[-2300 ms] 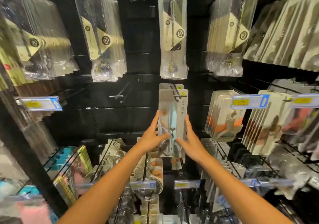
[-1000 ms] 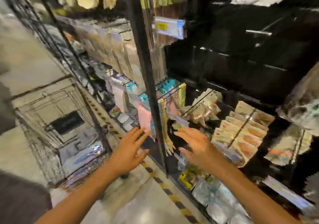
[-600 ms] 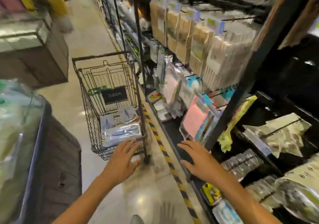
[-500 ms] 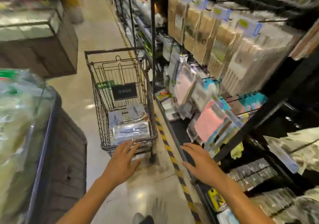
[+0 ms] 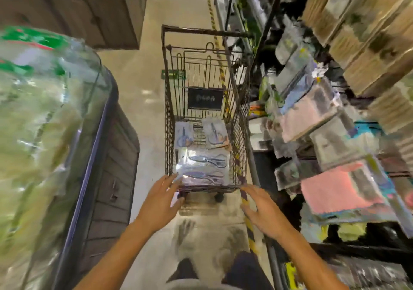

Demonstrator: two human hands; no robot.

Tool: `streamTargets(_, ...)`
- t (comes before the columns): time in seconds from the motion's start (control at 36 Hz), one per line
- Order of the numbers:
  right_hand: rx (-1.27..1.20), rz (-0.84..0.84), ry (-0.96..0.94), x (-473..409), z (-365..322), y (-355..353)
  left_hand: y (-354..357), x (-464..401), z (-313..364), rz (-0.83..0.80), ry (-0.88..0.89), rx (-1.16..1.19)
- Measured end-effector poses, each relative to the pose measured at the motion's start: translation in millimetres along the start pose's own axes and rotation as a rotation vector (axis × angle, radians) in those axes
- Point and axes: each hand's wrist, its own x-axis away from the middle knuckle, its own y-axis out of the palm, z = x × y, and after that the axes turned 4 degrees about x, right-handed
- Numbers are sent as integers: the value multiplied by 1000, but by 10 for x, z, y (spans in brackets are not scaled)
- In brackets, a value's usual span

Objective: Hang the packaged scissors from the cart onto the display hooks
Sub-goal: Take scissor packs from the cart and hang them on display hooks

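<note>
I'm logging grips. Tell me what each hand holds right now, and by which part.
Nothing is held. The left hand and right hand reach with spread fingers toward the cart; the scissor packs lie untouched inside it.

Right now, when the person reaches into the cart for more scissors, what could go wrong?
1. The scissor packs lie overlapping in shiny plastic, so the left hand might lift two at once or let one slip.
2. The cart stands on wheels; a bump on its near rim from either open hand could roll it away.
3. The right hand hovers near the crowded shelf goods, so a wide swing back to the hooks could knock some loose.
</note>
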Motion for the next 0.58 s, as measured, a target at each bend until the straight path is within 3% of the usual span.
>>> streamTargets(0.33,-42,-131,-107,-1431,360,-230,259,-864,30,-77,-277,63)
streamTargets(0.58,71,-418,-84,-2410,623,-257,614,-1541,115,-192,-502,179)
